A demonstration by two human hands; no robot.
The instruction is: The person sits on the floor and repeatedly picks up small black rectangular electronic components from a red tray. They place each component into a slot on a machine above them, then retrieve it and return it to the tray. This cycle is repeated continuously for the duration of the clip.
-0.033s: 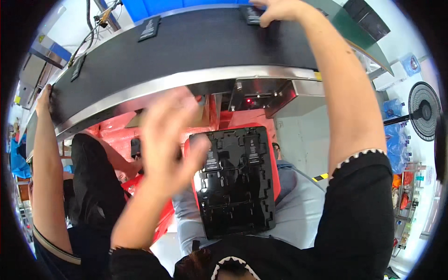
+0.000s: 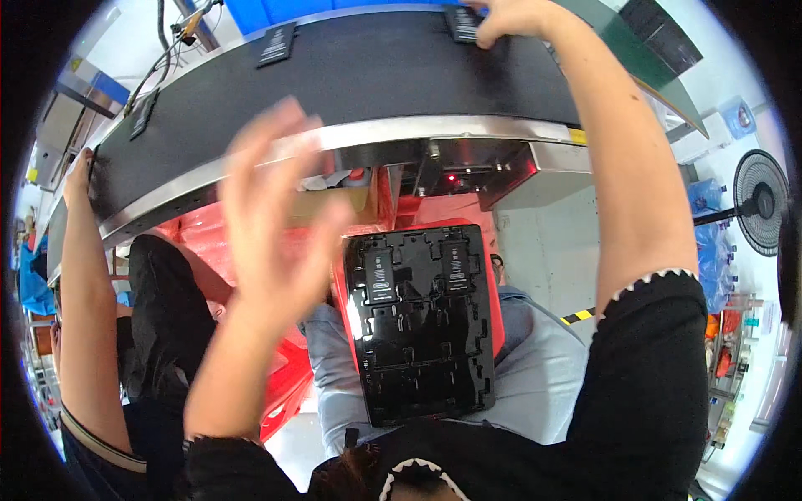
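Note:
Raised over the near edge of the conveyor belt (image 2: 368, 79), my left hand (image 2: 280, 209) is blurred, its fingers spread and nothing in them. At the far side of the belt my right hand (image 2: 508, 18) pinches the right edge of a flat black phone battery (image 2: 462, 25). My fingertips there are partly cut off by the top of the picture. On my lap rests a black moulded tray (image 2: 422, 388). Two batteries lie in its far slots, a left battery (image 2: 381, 274) and a right battery (image 2: 457, 265).
Farther left on the belt lie another battery (image 2: 276, 44) and a dark flat piece (image 2: 144, 114). A co-worker's hand (image 2: 79, 174) touches the belt's left end. A red support (image 2: 496, 321) shows under the tray. At the right stands a black fan (image 2: 758, 203).
My left hand has risen toward the belt and slightly left, baring the left battery in the tray. My right hand and the belt's batteries appear slightly farther right.

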